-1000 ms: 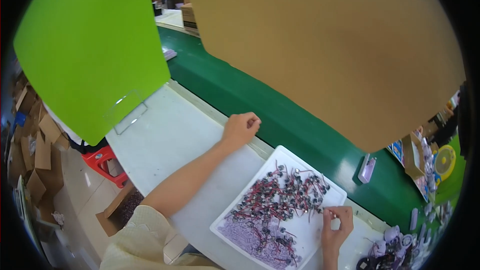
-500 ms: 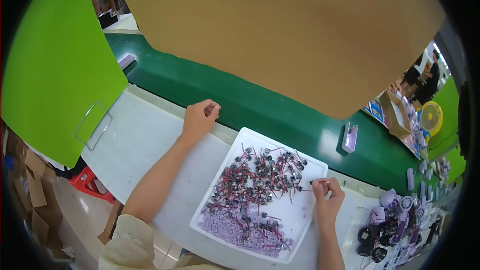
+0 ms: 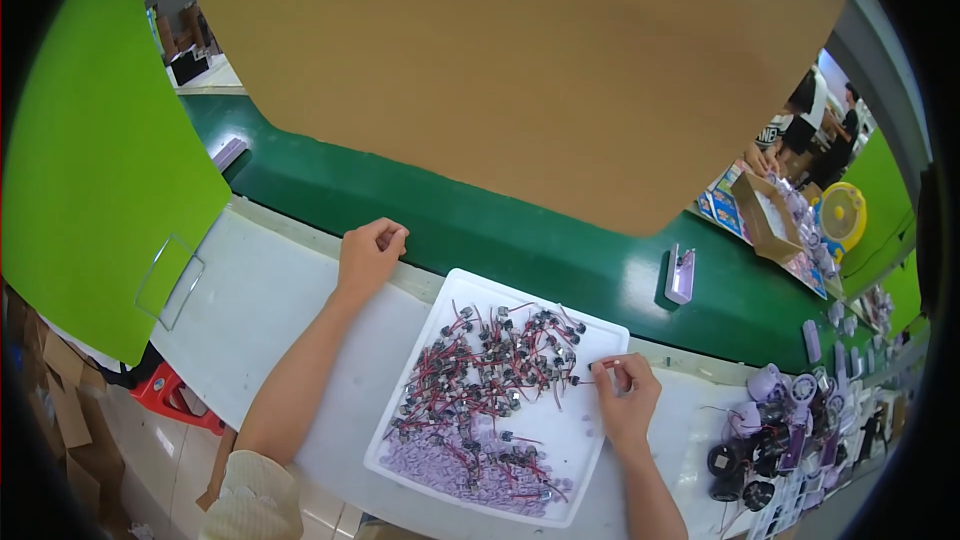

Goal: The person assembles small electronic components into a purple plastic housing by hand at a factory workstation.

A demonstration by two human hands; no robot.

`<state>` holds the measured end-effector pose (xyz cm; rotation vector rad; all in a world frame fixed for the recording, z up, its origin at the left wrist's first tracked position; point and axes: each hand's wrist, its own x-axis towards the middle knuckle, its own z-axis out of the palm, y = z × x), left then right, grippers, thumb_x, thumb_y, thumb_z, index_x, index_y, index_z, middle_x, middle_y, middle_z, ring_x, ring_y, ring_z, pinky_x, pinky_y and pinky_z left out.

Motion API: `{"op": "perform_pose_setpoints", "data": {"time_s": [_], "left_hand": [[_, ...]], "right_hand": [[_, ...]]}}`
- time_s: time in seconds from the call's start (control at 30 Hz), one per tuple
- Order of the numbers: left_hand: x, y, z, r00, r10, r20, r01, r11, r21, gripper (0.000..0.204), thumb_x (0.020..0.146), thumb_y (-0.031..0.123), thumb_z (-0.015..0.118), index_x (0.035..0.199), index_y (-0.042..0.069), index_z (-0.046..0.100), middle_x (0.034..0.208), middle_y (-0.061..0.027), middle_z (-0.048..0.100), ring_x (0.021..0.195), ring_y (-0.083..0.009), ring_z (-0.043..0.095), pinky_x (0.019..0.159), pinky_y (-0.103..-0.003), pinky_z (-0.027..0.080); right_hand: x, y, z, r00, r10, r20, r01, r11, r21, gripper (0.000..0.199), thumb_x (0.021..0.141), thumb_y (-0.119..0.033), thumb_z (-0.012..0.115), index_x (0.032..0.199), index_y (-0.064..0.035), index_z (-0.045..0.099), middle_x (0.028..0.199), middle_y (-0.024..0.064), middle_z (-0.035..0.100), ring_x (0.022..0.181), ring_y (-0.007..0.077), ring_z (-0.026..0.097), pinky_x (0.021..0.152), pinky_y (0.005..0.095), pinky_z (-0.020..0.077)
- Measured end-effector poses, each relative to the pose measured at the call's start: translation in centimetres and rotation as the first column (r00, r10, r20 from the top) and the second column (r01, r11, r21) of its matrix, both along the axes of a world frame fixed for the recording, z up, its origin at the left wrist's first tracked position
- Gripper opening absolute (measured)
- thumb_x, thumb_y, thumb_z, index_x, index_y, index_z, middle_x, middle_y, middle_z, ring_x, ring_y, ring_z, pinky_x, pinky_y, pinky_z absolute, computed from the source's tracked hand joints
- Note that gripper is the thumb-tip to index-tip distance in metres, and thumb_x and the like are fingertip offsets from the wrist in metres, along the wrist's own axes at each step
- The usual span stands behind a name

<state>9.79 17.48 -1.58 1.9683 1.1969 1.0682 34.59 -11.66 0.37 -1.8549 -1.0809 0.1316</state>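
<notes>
A white tray [image 3: 590,440] lies in front of me. Many small dark parts with red wires [image 3: 490,365] fill its far and middle area, and a heap of small light-purple plastic pieces [image 3: 440,465] covers its near left. My right hand [image 3: 627,402] is at the tray's right edge, thumb and fingers pinched on a small dark part with a red wire [image 3: 597,367]. To the left of the tray's far corner, my left hand [image 3: 368,258] rests by the edge of the green surface, fingers curled together; what they hold, if anything, is hidden.
Beyond the white table [image 3: 270,280] runs a green belt-like surface [image 3: 480,225] carrying a light-purple casing [image 3: 680,275]. A large brown board [image 3: 520,70] overhangs it. Purple and black fan parts [image 3: 765,440] pile up at right. A green panel [image 3: 100,140] stands left; another person works at far right.
The view has turned slightly, so the scene sits further left and more of the person at far right shows. Both hands keep nearly the same places and closed poses.
</notes>
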Motion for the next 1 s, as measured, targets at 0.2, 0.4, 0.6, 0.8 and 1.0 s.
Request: {"op": "perform_pose_setpoints", "data": {"time_s": [0.2,0.4,0.6,0.8,1.0], "left_hand": [[-0.05,0.37,-0.44,1.000,0.001,-0.012,-0.001,1.000,0.001,0.015,0.089,0.014,0.063,0.087,0.001,0.069,0.068,-0.0068,0.069,0.062,-0.0134,0.067,0.061,-0.027,0.052],[-0.08,0.26,-0.08,0.999,-0.016,-0.034,0.015,1.000,-0.013,0.016,0.089,0.013,0.063,0.089,-0.001,0.070,0.070,-0.0067,0.069,0.064,-0.0110,0.066,0.062,-0.025,0.051],[-0.09,0.37,-0.39,1.000,-0.016,-0.010,0.016,1.000,0.001,0.015,0.089,0.014,0.063,0.087,0.000,0.069,0.069,-0.0070,0.069,0.062,-0.0129,0.067,0.061,-0.026,0.052],[-0.11,0.42,-0.34,1.000,-0.013,-0.004,0.013,1.000,-0.017,0.014,0.089,0.013,0.063,0.087,0.000,0.069,0.070,-0.0075,0.070,0.064,-0.0134,0.068,0.062,-0.026,0.052],[0.05,0.31,-0.41,0.999,-0.016,-0.027,0.016,1.000,-0.010,0.014,0.089,0.013,0.063,0.088,0.000,0.069,0.070,-0.0079,0.069,0.063,-0.0139,0.068,0.061,-0.027,0.052]], "right_hand": [[0.00,0.18,-0.25,1.000,0.000,-0.007,0.000,1.000,0.023,0.009,0.076,-0.007,0.075,0.076,-0.0052,0.066,0.061,0.0022,0.038,0.059,0.0158,0.038,0.054,0.0312,0.0294],[-0.06,0.08,-0.78,1.000,-0.021,-0.015,0.022,0.997,0.071,0.010,0.076,-0.008,0.076,0.076,-0.0053,0.066,0.061,0.0021,0.038,0.059,0.0161,0.038,0.054,0.0310,0.0301],[0.03,0.10,-0.93,1.000,-0.020,0.024,0.019,0.997,0.078,0.010,0.076,-0.007,0.075,0.077,-0.0034,0.066,0.062,0.0017,0.039,0.059,0.0140,0.038,0.054,0.0296,0.0297],[-0.20,0.15,-0.35,0.985,-0.023,0.171,0.010,0.997,0.079,0.010,0.076,-0.007,0.075,0.077,-0.0053,0.065,0.061,0.0015,0.039,0.058,0.0157,0.038,0.056,0.0307,0.0307],[-0.29,0.10,-0.65,0.972,-0.029,0.235,0.004,0.994,0.105,0.012,0.075,-0.007,0.076,0.077,-0.0090,0.064,0.060,0.0015,0.039,0.058,0.0176,0.039,0.059,0.0325,0.0315]]}}
